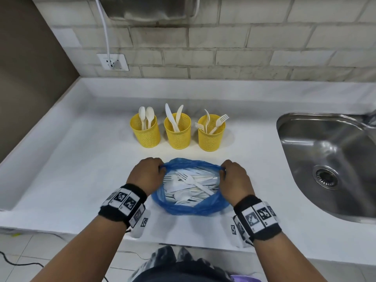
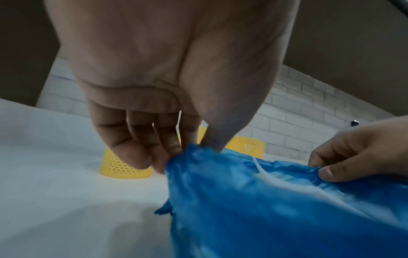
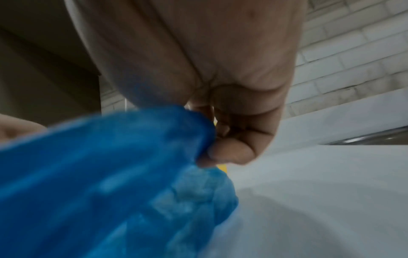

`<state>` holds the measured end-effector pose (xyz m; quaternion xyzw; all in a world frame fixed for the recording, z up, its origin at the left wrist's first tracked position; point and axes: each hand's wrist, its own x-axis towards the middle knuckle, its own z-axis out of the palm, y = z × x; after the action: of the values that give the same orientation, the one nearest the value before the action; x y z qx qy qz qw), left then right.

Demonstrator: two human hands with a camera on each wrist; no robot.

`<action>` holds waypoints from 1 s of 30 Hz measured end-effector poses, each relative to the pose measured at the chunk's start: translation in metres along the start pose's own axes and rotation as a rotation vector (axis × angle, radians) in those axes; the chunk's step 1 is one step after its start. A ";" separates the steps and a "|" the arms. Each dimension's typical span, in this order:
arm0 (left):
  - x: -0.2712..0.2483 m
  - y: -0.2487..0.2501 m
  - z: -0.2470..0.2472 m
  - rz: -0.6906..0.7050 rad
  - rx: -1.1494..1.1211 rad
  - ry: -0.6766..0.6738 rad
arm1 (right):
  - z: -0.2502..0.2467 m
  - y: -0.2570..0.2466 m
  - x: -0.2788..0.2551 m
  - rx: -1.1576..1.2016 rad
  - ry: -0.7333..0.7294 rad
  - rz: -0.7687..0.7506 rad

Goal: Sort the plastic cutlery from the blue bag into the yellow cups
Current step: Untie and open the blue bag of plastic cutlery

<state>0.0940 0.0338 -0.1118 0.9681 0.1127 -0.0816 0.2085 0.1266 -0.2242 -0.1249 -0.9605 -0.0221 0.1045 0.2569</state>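
A blue plastic bag [image 1: 189, 208] lies on the white counter [image 1: 81, 169] near its front edge, its mouth held wide. Inside lies a heap of white plastic cutlery [image 1: 191, 185], with a fork on top. My left hand [image 1: 147, 173] pinches the bag's left rim [image 2: 187, 157]. My right hand [image 1: 234, 178] pinches the right rim [image 3: 198, 139]. Behind the bag stand three yellow mesh cups: the left cup [image 1: 145, 132] holds two spoons, the middle cup [image 1: 177, 133] two knives, the right cup [image 1: 211, 134] three forks.
A steel sink [image 1: 329, 159] is set into the counter at the right. A tiled wall with a socket [image 1: 113, 62] and a white cable runs along the back. A brown wall closes the left side.
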 end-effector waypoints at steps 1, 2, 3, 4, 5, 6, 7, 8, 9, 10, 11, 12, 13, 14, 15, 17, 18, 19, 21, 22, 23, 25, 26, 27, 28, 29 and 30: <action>0.003 -0.002 -0.002 -0.020 -0.008 0.004 | 0.000 0.001 0.003 0.060 0.025 -0.025; 0.006 -0.003 -0.008 -0.060 -0.075 0.003 | -0.002 0.000 0.008 0.163 0.030 -0.039; 0.010 -0.006 -0.012 -0.115 -0.214 0.006 | -0.004 -0.001 0.013 0.303 0.007 -0.026; 0.014 -0.009 -0.017 -0.205 -0.405 -0.016 | -0.007 -0.003 0.018 0.490 -0.042 0.024; 0.018 -0.011 -0.022 -0.320 -0.647 -0.048 | -0.010 -0.007 0.022 0.739 -0.114 0.125; 0.018 -0.011 -0.024 -0.444 -0.923 -0.104 | -0.013 -0.012 0.024 0.985 -0.192 0.261; 0.019 -0.011 -0.026 -0.546 -1.159 -0.154 | -0.015 -0.015 0.027 1.141 -0.229 0.370; 0.019 -0.010 -0.028 -0.597 -1.279 -0.185 | -0.015 -0.017 0.029 1.162 -0.228 0.404; 0.020 -0.010 -0.029 -0.606 -1.279 -0.198 | -0.014 -0.016 0.032 1.106 -0.200 0.386; 0.019 -0.009 -0.031 -0.580 -1.211 -0.191 | -0.014 -0.015 0.034 0.965 -0.156 0.315; 0.019 -0.008 -0.031 -0.538 -1.095 -0.169 | -0.014 -0.012 0.034 0.779 -0.117 0.231; 0.019 -0.008 -0.031 -0.480 -0.950 -0.139 | -0.016 -0.011 0.031 0.614 -0.095 0.174; 0.017 -0.009 -0.033 -0.405 -0.804 -0.098 | -0.017 -0.008 0.027 0.509 -0.097 0.138; 0.015 -0.009 -0.033 -0.314 -0.664 -0.055 | -0.018 -0.004 0.022 0.433 -0.087 0.114; 0.013 -0.011 -0.032 -0.208 -0.538 -0.020 | -0.019 0.000 0.019 0.394 -0.064 0.085; 0.017 -0.011 -0.031 -0.034 -0.354 0.064 | -0.023 0.001 0.021 0.380 0.004 0.026; 0.020 -0.007 -0.034 0.007 -0.287 0.098 | -0.026 -0.002 0.023 0.377 0.020 -0.003; 0.027 -0.006 -0.036 0.030 -0.260 0.114 | -0.029 -0.004 0.026 0.396 0.035 -0.008; 0.040 -0.002 -0.039 -0.066 -0.314 0.077 | -0.030 -0.004 0.034 0.640 0.005 0.081; 0.043 -0.001 -0.040 -0.167 -0.454 0.040 | -0.031 -0.003 0.033 0.856 -0.044 0.165; 0.045 -0.002 -0.039 -0.282 -0.662 0.001 | -0.032 -0.002 0.031 1.067 -0.110 0.262; 0.044 -0.001 -0.034 -0.478 -1.080 -0.109 | -0.033 0.006 0.027 1.317 -0.185 0.403; 0.041 -0.001 -0.034 -0.533 -1.176 -0.145 | -0.033 0.011 0.026 1.325 -0.192 0.428; 0.041 -0.002 -0.034 -0.546 -1.178 -0.159 | -0.032 0.016 0.027 1.267 -0.170 0.426; 0.040 -0.001 -0.036 -0.536 -1.129 -0.163 | -0.031 0.018 0.027 1.165 -0.130 0.402; 0.039 0.000 -0.039 -0.514 -1.039 -0.151 | -0.031 0.019 0.028 1.046 -0.093 0.364; 0.039 0.001 -0.044 -0.474 -0.920 -0.144 | -0.030 0.018 0.027 0.936 -0.070 0.330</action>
<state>0.1361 0.0586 -0.0802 0.7164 0.3381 -0.1349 0.5952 0.1595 -0.2523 -0.1136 -0.7288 0.1710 0.1747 0.6396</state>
